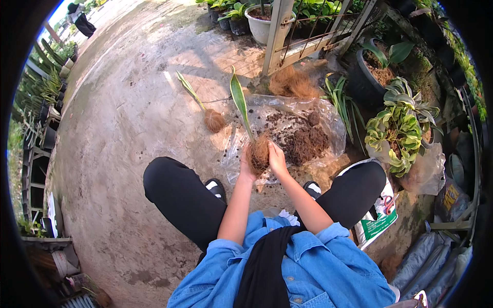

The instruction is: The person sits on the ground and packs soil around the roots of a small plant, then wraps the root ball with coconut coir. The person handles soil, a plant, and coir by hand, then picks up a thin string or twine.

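Note:
Between my left hand (247, 163) and my right hand (277, 158) is a ball of brown coconut fibre (258, 154), cupped from both sides. A long snake plant leaf (239, 96), green with pale yellow edges, rises from it and leans up and left. Beyond my hands, a clear plastic sheet (335, 115) lies on the concrete with a heap of dark soil (306, 144) on it. Left of the sheet rests a second fibre ball (214, 120) with a variegated leaf (189, 89). Loose coconut fibre (293, 84) lies behind the sheet.
A metal gate frame (275, 38) stands beyond the fibre, near a white pot (259, 29). Potted variegated plants (396, 134) are at the right. Red-handled scissors (388, 205) lie on a printed sack (379, 227) beside my right knee. Another person (81, 21) is far off, upper left.

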Demonstrator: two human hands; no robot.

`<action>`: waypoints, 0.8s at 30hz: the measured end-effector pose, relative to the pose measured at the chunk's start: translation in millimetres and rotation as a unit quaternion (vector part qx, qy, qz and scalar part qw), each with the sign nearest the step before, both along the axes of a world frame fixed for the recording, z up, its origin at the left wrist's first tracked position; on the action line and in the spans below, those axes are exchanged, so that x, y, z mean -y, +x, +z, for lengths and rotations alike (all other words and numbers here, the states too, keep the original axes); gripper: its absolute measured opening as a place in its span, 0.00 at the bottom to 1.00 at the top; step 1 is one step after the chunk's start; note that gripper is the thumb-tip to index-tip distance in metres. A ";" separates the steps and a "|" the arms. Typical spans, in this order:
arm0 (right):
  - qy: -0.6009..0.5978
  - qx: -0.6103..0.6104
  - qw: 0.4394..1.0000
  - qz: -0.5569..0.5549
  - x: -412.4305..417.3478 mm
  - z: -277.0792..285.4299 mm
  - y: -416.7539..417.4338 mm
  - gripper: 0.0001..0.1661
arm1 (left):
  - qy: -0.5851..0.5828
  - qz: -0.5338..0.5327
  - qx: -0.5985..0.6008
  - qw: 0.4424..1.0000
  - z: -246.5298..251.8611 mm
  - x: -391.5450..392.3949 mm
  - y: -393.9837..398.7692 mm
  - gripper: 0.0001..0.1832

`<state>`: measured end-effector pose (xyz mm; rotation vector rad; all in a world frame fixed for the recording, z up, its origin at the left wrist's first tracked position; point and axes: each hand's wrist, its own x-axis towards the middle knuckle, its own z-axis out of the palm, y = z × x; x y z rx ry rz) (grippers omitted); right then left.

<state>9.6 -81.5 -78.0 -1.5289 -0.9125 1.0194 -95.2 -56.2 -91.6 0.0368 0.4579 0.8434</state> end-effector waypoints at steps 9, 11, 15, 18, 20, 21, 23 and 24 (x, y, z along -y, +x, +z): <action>0.064 0.135 0.989 0.009 14.9 20.3 -14.6 0.24 | -0.004 -0.006 -0.077 0.997 10.7 11.8 4.7 0.30; 0.071 0.165 0.984 0.012 14.4 21.6 -15.8 0.23 | 0.004 0.008 -0.070 0.998 13.7 12.4 5.2 0.29; 0.069 0.214 0.974 0.034 17.1 23.2 -17.1 0.21 | 0.022 0.053 -0.129 0.990 13.6 19.3 10.2 0.28; 0.041 0.150 0.987 0.035 18.3 22.3 -18.2 0.22 | 0.026 0.066 -0.180 0.981 7.1 20.7 11.7 0.27; 0.026 0.095 0.994 0.038 18.7 19.9 -18.3 0.25 | 0.037 0.059 -0.212 0.975 -1.6 19.1 9.7 0.29; 0.023 0.126 0.991 0.045 19.2 20.5 -20.2 0.28 | 0.048 0.051 -0.231 0.970 -5.2 17.1 7.3 0.32; 0.019 0.186 0.980 0.061 21.0 22.4 -25.8 0.35 | 0.053 0.059 -0.247 0.966 -11.8 15.6 3.2 0.35; -0.010 0.188 0.981 0.049 21.2 19.7 -23.8 0.44 | 0.046 0.070 -0.242 0.967 -8.5 15.3 6.0 0.36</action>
